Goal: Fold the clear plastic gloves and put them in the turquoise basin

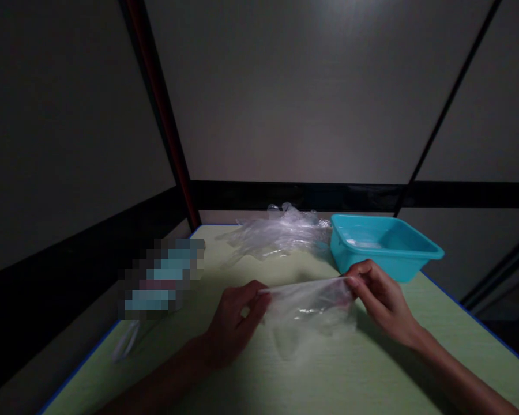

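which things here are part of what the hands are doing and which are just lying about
In use:
- left hand and right hand, both pinching the clear plastic
- plastic pile, probably, since it looks alike

Lying about:
- turquoise basin, not held, its part unclear
- pixelated item, too obscured to identify

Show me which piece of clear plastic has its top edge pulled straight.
The piece held between the left hand and right hand; the others lie crumpled in a heap at the table's far side, beside the turquoise basin.
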A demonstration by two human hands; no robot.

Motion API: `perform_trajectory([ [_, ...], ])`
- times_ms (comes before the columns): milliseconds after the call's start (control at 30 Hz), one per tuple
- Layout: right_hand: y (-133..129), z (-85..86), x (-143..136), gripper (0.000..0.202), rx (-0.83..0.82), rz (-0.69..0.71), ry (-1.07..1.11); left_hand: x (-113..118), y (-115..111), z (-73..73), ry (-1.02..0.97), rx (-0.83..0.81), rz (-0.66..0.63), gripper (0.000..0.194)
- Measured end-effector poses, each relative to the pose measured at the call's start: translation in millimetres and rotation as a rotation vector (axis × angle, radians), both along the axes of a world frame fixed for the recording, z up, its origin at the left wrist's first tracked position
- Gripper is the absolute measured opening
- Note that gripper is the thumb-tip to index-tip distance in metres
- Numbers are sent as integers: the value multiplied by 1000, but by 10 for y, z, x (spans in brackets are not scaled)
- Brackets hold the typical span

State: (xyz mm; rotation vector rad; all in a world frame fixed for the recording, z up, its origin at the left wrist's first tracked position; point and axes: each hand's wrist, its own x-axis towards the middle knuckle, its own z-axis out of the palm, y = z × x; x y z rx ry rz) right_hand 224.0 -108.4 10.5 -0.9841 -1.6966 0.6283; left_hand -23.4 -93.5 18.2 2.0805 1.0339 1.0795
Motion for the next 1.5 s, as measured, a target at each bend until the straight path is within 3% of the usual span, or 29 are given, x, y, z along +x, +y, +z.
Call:
perform_trajectory([
  [100, -11, 76, -47, 16, -144, 35, 102, 54, -42, 65, -172, -313, -62, 30],
  [200, 44, 68, -82, 20, -306, 67, 160, 107, -2, 56, -257, -551, -11, 33],
  [400, 215, -208, -147, 30, -663, 126, 261, 86, 227, -178, -186, -803, 2, 35],
  [500, 274, -326, -166, 31, -701, 116, 305, 45, 304, -211, -128, -900, -28, 38],
  [633, 317, -360, -153, 30, -698, 71, 342, 6, 325, -142, -50, -985, -123, 42],
  [833, 385, -374, -95, 25, -690, -45, 414, 42, 259, -165, 74, -880, -144, 58],
  [967, 398, -347, -79, 15, -725, -110, 368, 72, 256, -221, 107, -768, -92, 74],
  [1067, 353, -273, -69, 12, -824, -81, 252, 46, 347, -267, 71, -697, 9, 78],
  [1167, 253, -186, -37, 12, -974, 115, 77, -5, 497, -331, -19, -584, 148, 74],
  [1333, 115, -77, 89, 25, -1202, 630, -291, -63, 680, -403, -64, -290, 351, 57],
  [1400, 122, -51, 142, 30, -1152, 627, -362, -74, 680, -394, -7, -183, 419, 51],
  [1500, 178, -25, 162, 36, -812, 372, -379, -82, 595, -362, 166, -58, 426, 46],
])
